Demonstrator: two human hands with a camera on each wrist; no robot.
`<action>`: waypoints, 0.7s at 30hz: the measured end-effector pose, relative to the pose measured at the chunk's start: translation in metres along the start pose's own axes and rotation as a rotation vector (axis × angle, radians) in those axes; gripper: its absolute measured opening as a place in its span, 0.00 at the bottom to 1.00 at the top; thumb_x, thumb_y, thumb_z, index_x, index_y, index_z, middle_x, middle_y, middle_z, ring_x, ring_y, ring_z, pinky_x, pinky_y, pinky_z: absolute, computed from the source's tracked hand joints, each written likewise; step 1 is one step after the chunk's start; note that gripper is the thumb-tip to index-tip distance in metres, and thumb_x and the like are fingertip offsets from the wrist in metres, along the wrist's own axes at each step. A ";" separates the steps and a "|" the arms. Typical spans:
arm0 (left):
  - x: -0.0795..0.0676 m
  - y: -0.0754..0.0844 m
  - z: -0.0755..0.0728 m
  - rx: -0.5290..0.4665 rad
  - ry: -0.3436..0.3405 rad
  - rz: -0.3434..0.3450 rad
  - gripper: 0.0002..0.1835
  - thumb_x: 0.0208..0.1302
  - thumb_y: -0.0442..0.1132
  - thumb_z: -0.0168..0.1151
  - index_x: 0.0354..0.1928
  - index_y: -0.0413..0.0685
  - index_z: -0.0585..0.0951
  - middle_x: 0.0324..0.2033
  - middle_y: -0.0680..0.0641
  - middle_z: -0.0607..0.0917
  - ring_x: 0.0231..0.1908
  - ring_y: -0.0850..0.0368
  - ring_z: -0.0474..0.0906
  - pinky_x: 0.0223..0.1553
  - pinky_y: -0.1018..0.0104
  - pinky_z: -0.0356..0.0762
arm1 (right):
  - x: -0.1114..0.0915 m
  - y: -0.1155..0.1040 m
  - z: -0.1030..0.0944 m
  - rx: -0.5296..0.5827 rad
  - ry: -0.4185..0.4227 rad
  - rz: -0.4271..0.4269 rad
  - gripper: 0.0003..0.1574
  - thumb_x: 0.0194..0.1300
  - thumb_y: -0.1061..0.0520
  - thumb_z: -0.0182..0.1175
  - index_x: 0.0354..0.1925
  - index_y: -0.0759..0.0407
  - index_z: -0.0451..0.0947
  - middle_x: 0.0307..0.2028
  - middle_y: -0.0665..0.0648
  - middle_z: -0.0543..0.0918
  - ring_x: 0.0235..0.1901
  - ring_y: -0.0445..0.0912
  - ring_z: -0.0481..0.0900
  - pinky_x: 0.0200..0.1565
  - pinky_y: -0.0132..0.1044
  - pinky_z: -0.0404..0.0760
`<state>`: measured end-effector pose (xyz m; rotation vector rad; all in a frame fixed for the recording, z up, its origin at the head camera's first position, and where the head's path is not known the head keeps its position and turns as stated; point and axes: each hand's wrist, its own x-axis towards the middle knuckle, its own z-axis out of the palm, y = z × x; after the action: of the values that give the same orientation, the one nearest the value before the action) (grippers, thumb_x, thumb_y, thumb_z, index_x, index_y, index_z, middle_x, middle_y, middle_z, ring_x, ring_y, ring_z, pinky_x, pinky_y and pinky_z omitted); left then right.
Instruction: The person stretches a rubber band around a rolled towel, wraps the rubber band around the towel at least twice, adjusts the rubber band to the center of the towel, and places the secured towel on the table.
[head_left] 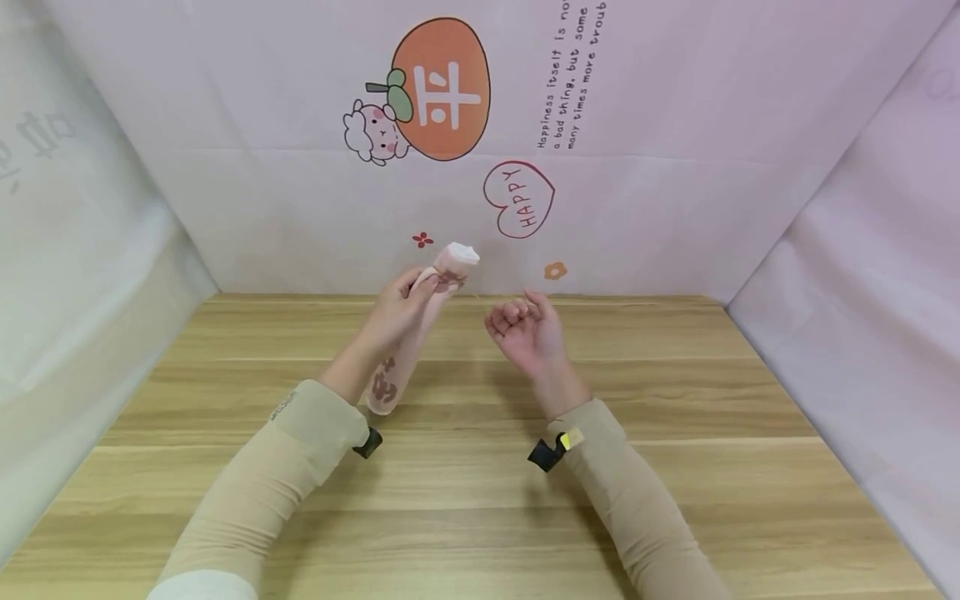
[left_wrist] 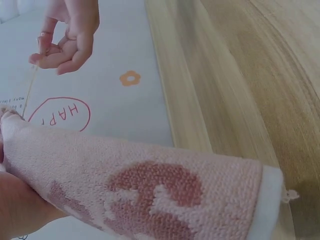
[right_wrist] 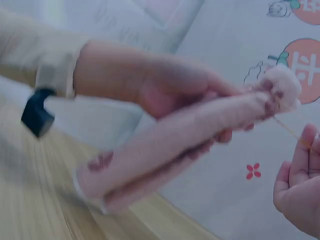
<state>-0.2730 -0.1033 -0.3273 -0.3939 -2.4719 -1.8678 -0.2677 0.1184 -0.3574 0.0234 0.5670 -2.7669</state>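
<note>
A pink towel with dark reddish patterns, rolled or folded into a long bundle, slants upward in the head view. My left hand grips it near its upper end, where the cloth is gathered. To its right, my right hand is raised with curled fingers. Between that hand and the gathered end runs a thin yellowish rubber band, pulled taut. The fingers of the right hand pinch it, as the left wrist view also shows. Towel folds fill the lower part of the left wrist view.
Below the hands lies a wood-grain table. Behind it stands a white printed cloth backdrop, with side cloths at left and right. Each sleeve cuff bears a small black wrist device.
</note>
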 end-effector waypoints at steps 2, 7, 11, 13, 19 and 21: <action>0.000 -0.001 0.002 0.001 -0.019 -0.001 0.22 0.81 0.49 0.49 0.66 0.43 0.76 0.62 0.41 0.79 0.56 0.49 0.73 0.58 0.53 0.71 | -0.001 0.001 0.004 0.131 0.048 -0.008 0.25 0.82 0.53 0.42 0.24 0.58 0.67 0.19 0.52 0.70 0.30 0.48 0.76 0.57 0.42 0.70; 0.000 -0.001 0.007 -0.012 -0.036 0.030 0.21 0.82 0.46 0.50 0.65 0.40 0.76 0.58 0.39 0.81 0.53 0.50 0.74 0.54 0.57 0.72 | 0.000 0.002 0.016 0.401 0.128 -0.062 0.17 0.73 0.64 0.43 0.55 0.63 0.72 0.20 0.54 0.68 0.23 0.46 0.70 0.50 0.44 0.73; 0.000 -0.001 0.010 -0.005 -0.037 0.047 0.21 0.82 0.45 0.50 0.65 0.40 0.77 0.58 0.39 0.81 0.54 0.49 0.75 0.54 0.56 0.72 | 0.000 0.004 0.024 0.473 0.149 -0.088 0.41 0.56 0.71 0.44 0.70 0.60 0.64 0.23 0.55 0.70 0.18 0.43 0.61 0.35 0.35 0.69; 0.000 -0.002 0.011 0.012 -0.029 0.037 0.21 0.81 0.46 0.50 0.65 0.41 0.77 0.59 0.40 0.81 0.55 0.50 0.75 0.57 0.55 0.72 | 0.000 0.005 0.025 0.487 0.140 -0.090 0.45 0.50 0.72 0.44 0.69 0.59 0.65 0.24 0.55 0.70 0.17 0.41 0.54 0.27 0.31 0.59; 0.001 0.001 0.010 0.001 -0.007 -0.004 0.21 0.82 0.46 0.49 0.65 0.41 0.77 0.59 0.39 0.80 0.53 0.50 0.74 0.54 0.56 0.72 | 0.000 0.010 0.016 0.370 0.159 -0.127 0.15 0.41 0.71 0.46 0.31 0.60 0.68 0.17 0.52 0.63 0.17 0.40 0.50 0.26 0.30 0.45; 0.001 0.001 0.009 0.006 -0.008 -0.008 0.21 0.82 0.47 0.49 0.65 0.41 0.77 0.58 0.39 0.80 0.51 0.50 0.73 0.52 0.57 0.73 | 0.000 0.011 0.013 0.349 0.175 -0.132 0.11 0.41 0.70 0.46 0.26 0.59 0.65 0.15 0.51 0.60 0.16 0.41 0.50 0.26 0.30 0.46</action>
<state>-0.2720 -0.0940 -0.3290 -0.3925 -2.4873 -1.8655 -0.2640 0.1034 -0.3494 0.3195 0.1224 -2.9766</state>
